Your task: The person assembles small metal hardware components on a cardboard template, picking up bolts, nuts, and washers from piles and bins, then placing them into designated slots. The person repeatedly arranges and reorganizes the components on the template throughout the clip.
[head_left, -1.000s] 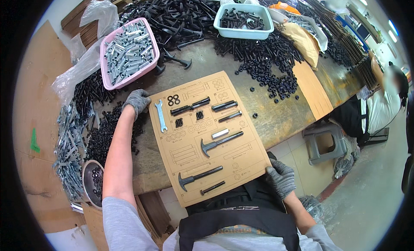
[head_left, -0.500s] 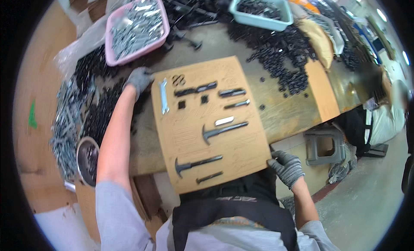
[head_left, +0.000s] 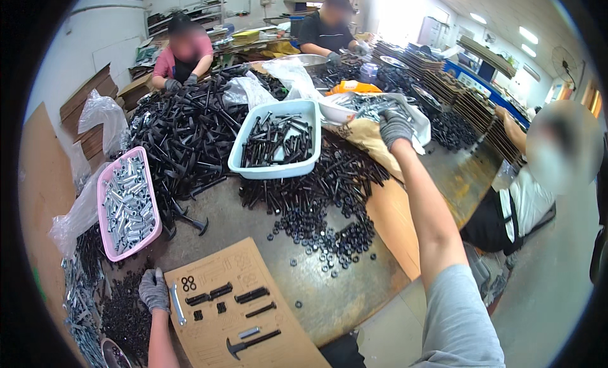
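Observation:
A brown cardboard sheet [head_left: 209, 336] lies tilted at the lower left. My left hand [head_left: 154, 291], in a grey knit glove, is closed on its left edge, beside a silver open-ended wrench [head_left: 178, 305]. Fixed on the sheet are black rings [head_left: 189, 283], black bars [head_left: 209, 294], a black bolt [head_left: 260, 310], a silver tube [head_left: 249, 332] and a black hammer-shaped piece [head_left: 253, 344]. My right hand [head_left: 396, 129], gloved too, reaches far over the table into a white bag [head_left: 418, 124] of silver metal pieces [head_left: 370, 106]. Its fingers are curled; their tips are hidden.
A pink basket [head_left: 155, 206] of silver tubes stands left. Behind are a pale blue basket [head_left: 311, 167] of black bolts and a heap of black hammer-shaped parts [head_left: 190, 121]. Black nuts [head_left: 329, 241] lie scattered mid-table. Co-workers sit at the back and at right.
The view has tilted up toward the far side of the table. My right hand has let go of the sheet's near right corner and stretched forward to the white bag. My left hand stays at the sheet.

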A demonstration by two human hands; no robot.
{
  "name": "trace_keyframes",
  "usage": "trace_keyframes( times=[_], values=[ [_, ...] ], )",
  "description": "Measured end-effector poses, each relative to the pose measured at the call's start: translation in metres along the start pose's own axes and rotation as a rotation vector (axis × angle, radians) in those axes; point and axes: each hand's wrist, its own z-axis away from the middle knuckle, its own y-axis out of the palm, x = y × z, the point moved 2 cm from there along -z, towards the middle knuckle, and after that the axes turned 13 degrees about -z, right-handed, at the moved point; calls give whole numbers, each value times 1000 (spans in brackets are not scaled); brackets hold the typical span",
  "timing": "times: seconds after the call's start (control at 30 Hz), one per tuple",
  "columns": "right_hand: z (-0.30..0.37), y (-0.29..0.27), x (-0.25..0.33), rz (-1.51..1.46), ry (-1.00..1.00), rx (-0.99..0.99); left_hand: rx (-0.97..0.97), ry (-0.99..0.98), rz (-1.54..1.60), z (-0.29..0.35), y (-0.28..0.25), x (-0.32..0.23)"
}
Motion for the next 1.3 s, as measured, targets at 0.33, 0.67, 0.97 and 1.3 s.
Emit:
trace_keyframes(
  times=[0.33,0.67,0.97,1.3],
  values=[
    [-58,64,-85,301,146,263,-63,-8,26,5,12,11],
    [-70,77,-114,318,245,392,-45,-52,25,2,20,12],
    [-77,89,-118,291,301,334,-58,-34,-51,2,14,8],
    [-93,54,-81,-1013,96,-368,-88,-13,-138,2,18,-1]
  ],
)
